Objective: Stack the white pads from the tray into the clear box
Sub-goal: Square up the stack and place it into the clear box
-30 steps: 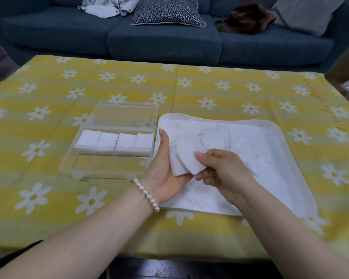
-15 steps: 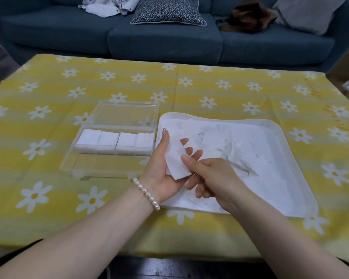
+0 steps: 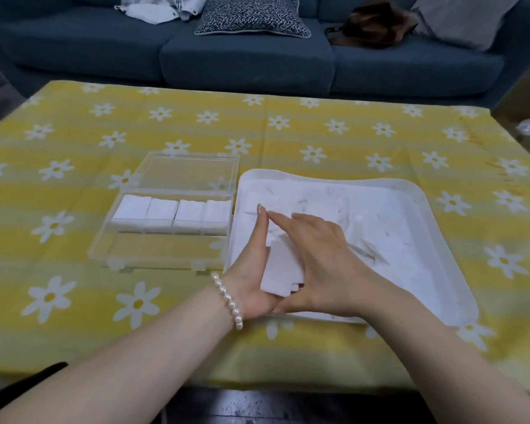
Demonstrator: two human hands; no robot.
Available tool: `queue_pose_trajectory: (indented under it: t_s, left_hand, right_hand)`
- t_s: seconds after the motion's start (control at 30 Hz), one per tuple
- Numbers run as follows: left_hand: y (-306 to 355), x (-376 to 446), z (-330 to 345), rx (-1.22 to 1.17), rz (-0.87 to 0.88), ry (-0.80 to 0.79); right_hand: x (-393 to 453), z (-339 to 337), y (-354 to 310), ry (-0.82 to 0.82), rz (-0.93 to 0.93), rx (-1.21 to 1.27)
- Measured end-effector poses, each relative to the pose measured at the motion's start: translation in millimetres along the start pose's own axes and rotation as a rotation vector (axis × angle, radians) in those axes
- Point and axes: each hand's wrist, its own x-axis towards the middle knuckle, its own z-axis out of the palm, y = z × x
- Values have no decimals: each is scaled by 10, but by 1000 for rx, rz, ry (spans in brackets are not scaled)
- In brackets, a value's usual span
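— Hands first: what are they doing?
— Left hand [image 3: 254,270] cups a small stack of white pads [image 3: 283,270] in its palm, thumb up along the edge; right hand [image 3: 315,255] lies flat over the stack, fingers straight, pressing it.
— Where?
— Above the near left part of the white tray [image 3: 435,240], which holds loose pads, blurred and hard to count.
— And the clear box [image 3: 166,252]?
— Left of the tray, open, with four stacks [image 3: 172,214] in its middle row.

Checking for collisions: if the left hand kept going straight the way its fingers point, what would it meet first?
Probably the loose pads in the tray, then its far rim; the left hand points away over the tray, though height is unclear.
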Motion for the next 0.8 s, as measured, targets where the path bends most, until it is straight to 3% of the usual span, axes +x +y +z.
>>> queue_pose_trajectory:
  t_s: [0.27, 0.43, 0.8]
  left_hand:
    - [34, 1, 4, 67, 44, 35]
    - [10, 23, -13, 65, 33, 147]
    - [32, -20, 1, 164, 87, -67]
  right_hand:
    - [4, -33, -14, 14, 62, 81]
    - [-19, -89, -72, -14, 88, 120]
    - [28, -67, -77, 34, 101, 137]
